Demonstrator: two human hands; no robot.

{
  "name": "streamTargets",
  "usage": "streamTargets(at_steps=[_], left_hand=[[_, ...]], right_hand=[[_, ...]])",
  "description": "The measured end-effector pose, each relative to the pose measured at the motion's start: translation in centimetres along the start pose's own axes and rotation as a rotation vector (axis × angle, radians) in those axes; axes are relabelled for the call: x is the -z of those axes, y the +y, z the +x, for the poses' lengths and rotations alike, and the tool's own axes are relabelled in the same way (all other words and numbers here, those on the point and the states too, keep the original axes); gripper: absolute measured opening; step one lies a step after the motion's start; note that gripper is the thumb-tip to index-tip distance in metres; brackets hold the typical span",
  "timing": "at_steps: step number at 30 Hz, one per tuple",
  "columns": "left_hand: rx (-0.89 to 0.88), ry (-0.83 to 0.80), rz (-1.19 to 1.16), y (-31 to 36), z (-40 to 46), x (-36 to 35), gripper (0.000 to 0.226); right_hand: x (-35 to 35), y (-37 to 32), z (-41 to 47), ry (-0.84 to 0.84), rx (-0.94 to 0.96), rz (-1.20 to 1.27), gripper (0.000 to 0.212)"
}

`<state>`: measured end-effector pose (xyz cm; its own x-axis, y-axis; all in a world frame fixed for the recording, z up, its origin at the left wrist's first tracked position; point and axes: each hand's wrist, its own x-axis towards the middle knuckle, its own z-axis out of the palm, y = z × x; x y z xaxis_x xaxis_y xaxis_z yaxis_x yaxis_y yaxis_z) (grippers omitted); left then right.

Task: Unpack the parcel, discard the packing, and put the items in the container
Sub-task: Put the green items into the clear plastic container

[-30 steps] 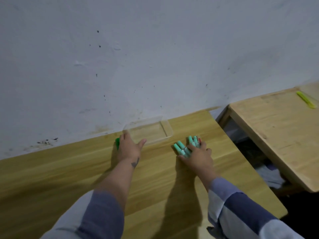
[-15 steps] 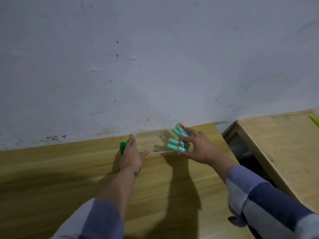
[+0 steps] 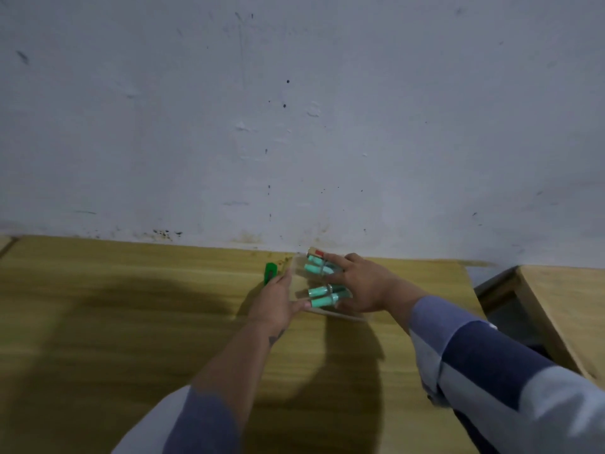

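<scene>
Against the wall, your right hand [image 3: 363, 286] fingers curl around teal tubes [image 3: 322, 294], lowering them into the clear container [image 3: 340, 314] on the surface; your left hand [image 3: 276, 303], fingers straight, steadies its side. Next, likely: release them gently inside.

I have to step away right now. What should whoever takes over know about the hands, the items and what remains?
Left hand: open, resting against the left side of the clear container by the wall, steadying it.
Right hand: its grip holds a bunch of teal markers, lowered into the container.
A green item lies on the table just left of the container.
Done: markers brought to the container.
Left: release them inside; the green item may belong there too. No parcel or packing is in view.
</scene>
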<state>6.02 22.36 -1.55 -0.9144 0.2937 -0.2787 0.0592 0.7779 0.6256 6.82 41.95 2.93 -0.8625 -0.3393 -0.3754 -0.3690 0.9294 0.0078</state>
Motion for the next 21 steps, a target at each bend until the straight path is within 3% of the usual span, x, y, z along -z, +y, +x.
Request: streamTargets(at_steps=[10,21], left_hand=[[0.043,-0.016,-0.042,0.1,0.2,-0.6,0.092],[0.042,-0.017,-0.032,0.1,0.2,-0.8,0.094]], right_hand=[[-2.2,-1.0,0.8,0.107,-0.038,-0.126,0.049],[-2.5,-0.6,-0.2,0.086,0.012,-0.089,0.052]])
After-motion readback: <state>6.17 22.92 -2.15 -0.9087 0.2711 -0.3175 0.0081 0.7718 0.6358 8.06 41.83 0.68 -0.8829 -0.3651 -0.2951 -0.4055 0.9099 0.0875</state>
